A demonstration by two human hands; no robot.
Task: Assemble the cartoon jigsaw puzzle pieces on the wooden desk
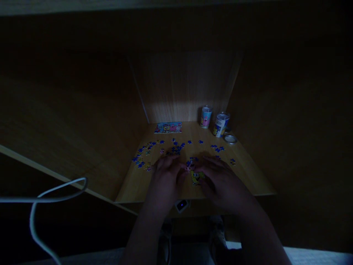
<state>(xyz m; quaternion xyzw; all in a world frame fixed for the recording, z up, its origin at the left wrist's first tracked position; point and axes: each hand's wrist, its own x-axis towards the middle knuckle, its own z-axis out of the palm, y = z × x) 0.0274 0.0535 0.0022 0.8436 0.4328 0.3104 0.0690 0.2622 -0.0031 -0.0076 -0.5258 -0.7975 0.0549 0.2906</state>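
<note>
The left hand and right hand were observed apart, a puzzle section being situated between them, partly covered by the latter. Whether any piece was gripped could not be determined. Loose pieces were noted left of the hands; labels on two cans beyond could not be read.

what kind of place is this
Probably the inside of a wooden cupboard or desk cubby: a pale wooden shelf is enclosed by a back panel and dark side panels. Loose jigsaw pieces spread over it suggest it serves as a puzzle spot.
</note>
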